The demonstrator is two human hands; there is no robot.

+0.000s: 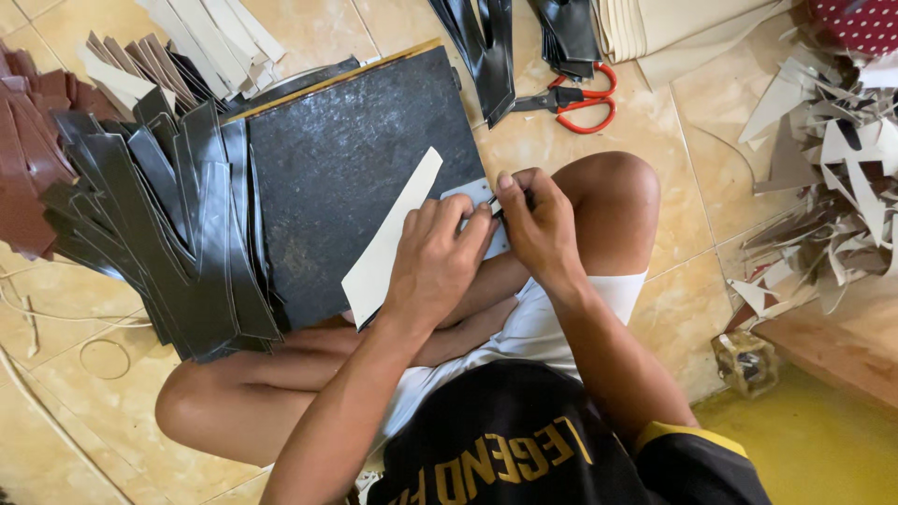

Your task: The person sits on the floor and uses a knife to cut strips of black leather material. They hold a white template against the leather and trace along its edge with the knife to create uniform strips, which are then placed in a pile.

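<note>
I sit cross-legged on a tiled floor with a dark cutting board [346, 159] resting on my lap. A cream strip of material [388, 238] lies diagonally on the board. My left hand [435, 262] presses down on a small pale grey template [482, 201] at the board's lower right corner. My right hand [538, 224] grips a thin dark tool, pen or blade I cannot tell, with its tip against the template's edge. The two hands touch each other.
A fanned pile of black cut pieces [159, 224] overlaps the board's left side, with brown pieces [28, 159] beyond. Red-handled scissors [580, 103] lie on the floor ahead. Cream offcuts [832, 178] heap at the right. A small clear box [745, 360] sits by a wooden edge.
</note>
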